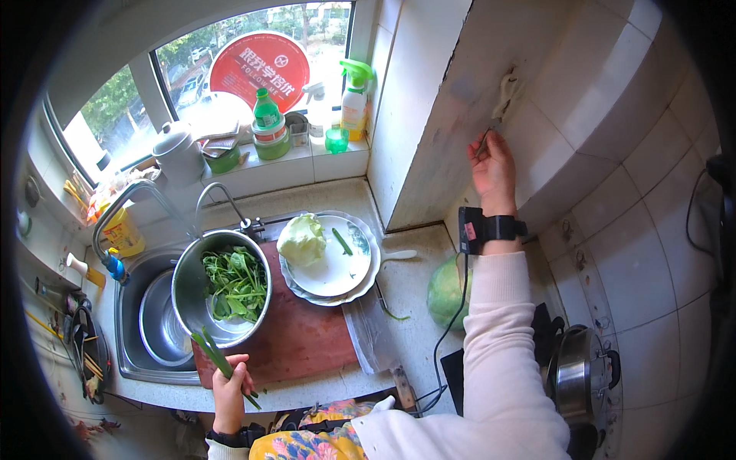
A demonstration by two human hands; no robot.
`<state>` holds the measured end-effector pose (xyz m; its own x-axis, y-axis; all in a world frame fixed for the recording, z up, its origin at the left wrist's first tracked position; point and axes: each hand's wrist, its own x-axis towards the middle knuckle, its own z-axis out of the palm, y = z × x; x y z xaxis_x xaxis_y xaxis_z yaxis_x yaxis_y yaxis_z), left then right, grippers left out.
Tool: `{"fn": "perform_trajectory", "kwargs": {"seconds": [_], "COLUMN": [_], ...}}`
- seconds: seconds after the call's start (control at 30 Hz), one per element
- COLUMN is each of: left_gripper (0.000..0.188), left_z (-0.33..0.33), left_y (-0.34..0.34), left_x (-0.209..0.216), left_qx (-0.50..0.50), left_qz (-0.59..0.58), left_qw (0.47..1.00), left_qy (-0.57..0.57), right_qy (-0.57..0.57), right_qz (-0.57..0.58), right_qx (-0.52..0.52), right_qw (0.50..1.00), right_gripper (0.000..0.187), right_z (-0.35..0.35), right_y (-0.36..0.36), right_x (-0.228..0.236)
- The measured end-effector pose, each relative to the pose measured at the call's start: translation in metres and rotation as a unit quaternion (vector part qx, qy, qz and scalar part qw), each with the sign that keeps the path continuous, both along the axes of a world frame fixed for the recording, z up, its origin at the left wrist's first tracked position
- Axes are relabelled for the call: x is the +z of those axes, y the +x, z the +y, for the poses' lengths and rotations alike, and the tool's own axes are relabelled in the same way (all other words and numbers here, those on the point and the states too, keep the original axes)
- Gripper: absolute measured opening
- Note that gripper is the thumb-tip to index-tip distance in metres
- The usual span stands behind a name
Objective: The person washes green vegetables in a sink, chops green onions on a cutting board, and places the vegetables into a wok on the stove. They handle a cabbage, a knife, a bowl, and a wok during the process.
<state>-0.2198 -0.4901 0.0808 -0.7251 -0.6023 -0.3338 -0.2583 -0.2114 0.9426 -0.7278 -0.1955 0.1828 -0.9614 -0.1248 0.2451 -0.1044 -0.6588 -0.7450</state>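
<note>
My left hand [232,386] is closed round a few long green stalks that look like scallions [213,354], held at the near rim of a steel pot [179,285]. Leafy greens [235,282] lie inside that pot. High on the right, my right hand [493,165] is raised to the tiled wall with its fingers pinched together. A thin dark piece shows at those fingertips, too small to name. Just above it, a whitish item [507,96] hangs against the wall.
The pot stands partly over the sink [126,337] and a red-brown cutting board [307,337]. Stacked plates [330,280] carry a pale lettuce [301,239] and a green piece. A green cabbage [447,295] sits by my right arm. A lidded steel pot [576,376] is far right.
</note>
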Motion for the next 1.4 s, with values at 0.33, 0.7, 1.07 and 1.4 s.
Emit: {"fn": "perform_trajectory", "kwargs": {"seconds": [0.33, 0.7, 1.07, 1.4], "left_gripper": [0.018, 0.018, 0.017, 0.018], "left_z": [-0.002, -0.005, -0.001, -0.014], "left_y": [-0.007, 0.002, 0.005, 0.034], "left_x": [-0.003, -0.001, 0.002, 0.003], "left_qx": [0.007, 0.033, 0.011, 0.062], "left_qz": [0.004, 0.011, 0.028, 0.032], "left_qw": [1.0, 0.999, 1.0, 0.998], "left_qy": [0.004, 0.006, 0.003, 0.006], "right_qy": [0.654, 0.498, 0.456, 0.468], "right_qz": [0.118, -0.036, 0.298, 0.269], "right_qx": [-0.136, -0.222, -0.558, -0.53], "right_qw": [0.735, 0.837, 0.626, 0.654], "right_gripper": [0.02, 0.021, 0.054, 0.058], "right_z": [-0.051, -0.052, -0.031, -0.055], "right_y": [0.074, 0.141, 0.016, 0.045], "right_x": [-0.201, -0.19, 0.037, -0.045]}}
